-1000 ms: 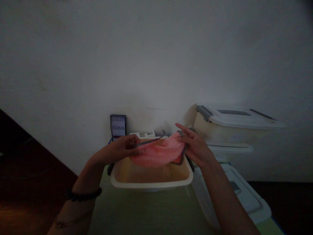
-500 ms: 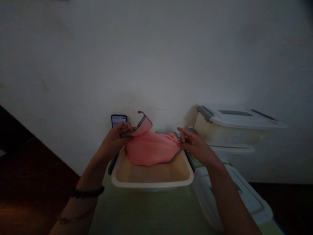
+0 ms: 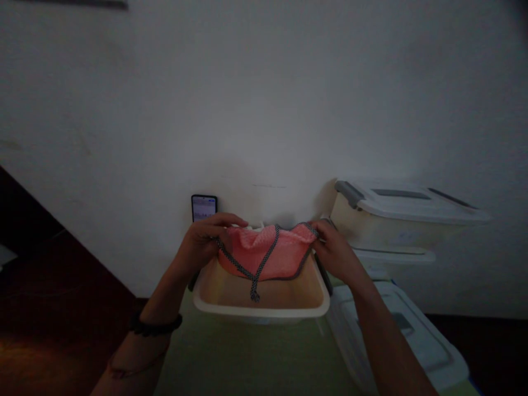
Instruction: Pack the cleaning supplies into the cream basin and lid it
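Observation:
A pink cloth (image 3: 264, 254) with a dark checked border hangs over an open cream plastic tub (image 3: 259, 309). My left hand (image 3: 204, 239) grips the cloth's left edge with fingers curled over it. The cloth's right corner is pinched in my right hand (image 3: 333, 250). One checked border strip droops down the middle toward the tub's inside. A dark beaded bracelet sits on my left wrist.
The tub stands on a green table surface (image 3: 247, 357) against a white wall. A phone (image 3: 204, 207) leans upright on the wall behind the tub. Lidded white storage bins (image 3: 396, 214) stand at the right, another lid (image 3: 412, 335) lower down. Dark floor lies at the left.
Both hands have turned and folded the pink cloth, bringing its edges together; a border strip now hangs down the front. The view shifted slightly.

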### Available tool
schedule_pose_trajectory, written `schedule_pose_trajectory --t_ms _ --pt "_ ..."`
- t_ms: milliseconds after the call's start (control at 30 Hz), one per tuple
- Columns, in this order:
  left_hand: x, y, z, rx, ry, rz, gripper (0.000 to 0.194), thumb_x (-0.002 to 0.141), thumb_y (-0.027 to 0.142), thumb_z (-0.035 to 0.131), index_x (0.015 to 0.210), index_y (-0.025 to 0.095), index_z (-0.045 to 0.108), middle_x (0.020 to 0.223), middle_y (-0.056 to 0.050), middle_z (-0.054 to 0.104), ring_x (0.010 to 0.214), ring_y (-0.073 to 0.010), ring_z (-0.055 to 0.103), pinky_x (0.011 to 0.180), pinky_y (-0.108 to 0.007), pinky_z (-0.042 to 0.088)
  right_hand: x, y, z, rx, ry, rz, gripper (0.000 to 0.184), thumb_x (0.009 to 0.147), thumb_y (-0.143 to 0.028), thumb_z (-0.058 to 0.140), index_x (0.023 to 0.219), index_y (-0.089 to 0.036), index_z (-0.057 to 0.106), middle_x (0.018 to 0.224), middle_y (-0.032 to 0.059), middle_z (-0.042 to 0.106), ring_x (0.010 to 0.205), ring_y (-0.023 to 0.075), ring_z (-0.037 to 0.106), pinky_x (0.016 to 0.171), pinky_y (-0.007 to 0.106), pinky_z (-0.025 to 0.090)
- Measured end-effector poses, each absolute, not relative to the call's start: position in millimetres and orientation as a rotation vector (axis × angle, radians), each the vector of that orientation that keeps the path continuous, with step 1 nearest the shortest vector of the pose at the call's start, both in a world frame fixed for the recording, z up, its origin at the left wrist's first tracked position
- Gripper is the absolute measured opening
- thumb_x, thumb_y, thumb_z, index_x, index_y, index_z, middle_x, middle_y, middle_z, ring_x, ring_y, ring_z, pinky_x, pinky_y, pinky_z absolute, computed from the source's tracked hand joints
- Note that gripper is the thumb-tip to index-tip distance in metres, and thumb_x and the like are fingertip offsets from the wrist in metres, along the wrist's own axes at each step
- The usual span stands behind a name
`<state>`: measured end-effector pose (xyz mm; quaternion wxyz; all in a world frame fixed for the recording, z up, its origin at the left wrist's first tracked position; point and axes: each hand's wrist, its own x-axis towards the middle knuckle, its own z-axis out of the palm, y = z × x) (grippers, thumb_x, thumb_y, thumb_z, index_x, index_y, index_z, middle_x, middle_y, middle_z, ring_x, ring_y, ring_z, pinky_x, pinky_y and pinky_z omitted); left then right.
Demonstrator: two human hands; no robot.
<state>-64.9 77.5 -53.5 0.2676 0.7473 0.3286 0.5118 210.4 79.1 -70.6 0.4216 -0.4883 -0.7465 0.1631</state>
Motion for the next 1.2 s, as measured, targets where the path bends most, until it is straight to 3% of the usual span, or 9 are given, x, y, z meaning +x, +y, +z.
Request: schedule_pose_trajectory --t_ms 100,167,333,533,733,867,967,1100,1200 --pt "-65 82 -58 1.867 0.963 1.364 0.005 0.069 0.019 0.067 0.067 0.018 0.062 0.083 -0.006 0.071 0.079 -0.0182 0.065 0.075 -0.031 0.052 207 78 -68 -1.189 -1.725 0.362 0.010 0.078 -0.014 0.045 0.073 -0.022 0.047 0.067 -0.0009 0.052 0.065 0.0161 0.049 0.062 0.028 0.038" --pt "-65 85 -61 1.764 1.004 1.353 0.017 0.067 0.021 0.069 0.079 0.018 0.057 0.084 -0.005 0.070 0.080 -0.0179 0.066 0.074 -0.031 0.052 204 75 -65 -1.106 -1.542 0.268 0.008 0.078 -0.017 0.049 0.074 -0.023 0.045 0.068 -0.0017 0.050 0.064 0.0155 0.049 0.061 0.027 0.039" --pt "-63 91 -73 1.999 1.119 0.956 0.006 0.069 0.017 0.059 0.069 0.019 0.053 0.077 -0.003 0.068 0.073 -0.0171 0.064 0.067 -0.030 0.051 201 67 -61 -0.885 -1.338 0.325 0.024 0.081 -0.019 0.053 0.103 -0.026 0.050 0.096 0.0039 0.064 0.082 0.0173 0.062 0.076 0.031 0.047" --pt "-64 93 -74 2.062 1.131 1.033 0.011 0.062 0.007 0.051 0.060 0.019 0.050 0.080 -0.002 0.064 0.079 -0.0164 0.059 0.069 -0.028 0.047 215 69 -58 -0.948 -1.659 0.410 0.026 0.075 -0.020 0.058 0.100 -0.026 0.066 0.104 0.0043 0.069 0.098 0.0227 0.062 0.088 0.038 0.046" --pt "-77 92 -63 1.870 1.222 1.377 0.020 0.067 0.018 0.057 0.086 0.019 0.052 0.081 0.000 0.055 0.075 -0.0137 0.056 0.066 -0.026 0.047 220 71 -56 -1.024 -1.740 0.556 0.014 0.076 -0.021 0.059 0.084 -0.023 0.070 0.078 0.0023 0.070 0.072 0.0177 0.064 0.066 0.031 0.049" --pt "-79 85 -52 1.789 1.339 1.563 0.016 0.069 0.025 0.060 0.084 0.018 0.063 0.083 -0.002 0.057 0.078 -0.0149 0.056 0.067 -0.025 0.046 218 68 -53 -1.091 -1.625 0.498 0.014 0.075 -0.019 0.056 0.078 -0.021 0.070 0.060 -0.0010 0.062 0.054 0.0131 0.056 0.050 0.025 0.043" --pt "-79 79 -44 1.730 1.413 1.485 0.019 0.070 0.027 0.060 0.083 0.016 0.067 0.071 0.000 0.060 0.067 -0.0143 0.056 0.061 -0.025 0.045 218 64 -49 -1.152 -1.507 0.624 0.017 0.076 -0.023 0.056 0.082 -0.020 0.072 0.045 -0.0045 0.054 0.037 0.0094 0.044 0.035 0.021 0.034" --pt "-79 74 -38 1.633 1.416 1.313 0.028 0.068 0.024 0.058 0.093 0.015 0.067 0.049 0.006 0.054 0.044 -0.0102 0.048 0.044 -0.021 0.039 219 61 -45 -1.059 -1.460 0.646 0.017 0.077 -0.024 0.058 0.085 -0.023 0.073 0.072 0.0014 0.071 0.067 0.0168 0.064 0.059 0.029 0.051" --pt "-78 74 -35 1.583 1.441 1.292 0.029 0.067 0.023 0.058 0.092 0.015 0.069 0.054 0.003 0.062 0.049 -0.0121 0.057 0.049 -0.022 0.046 222 62 -46 -1.002 -1.456 0.751 0.022 0.077 -0.023 0.059 0.094 -0.025 0.072 0.096 0.0027 0.073 0.092 0.0202 0.065 0.083 0.037 0.050"
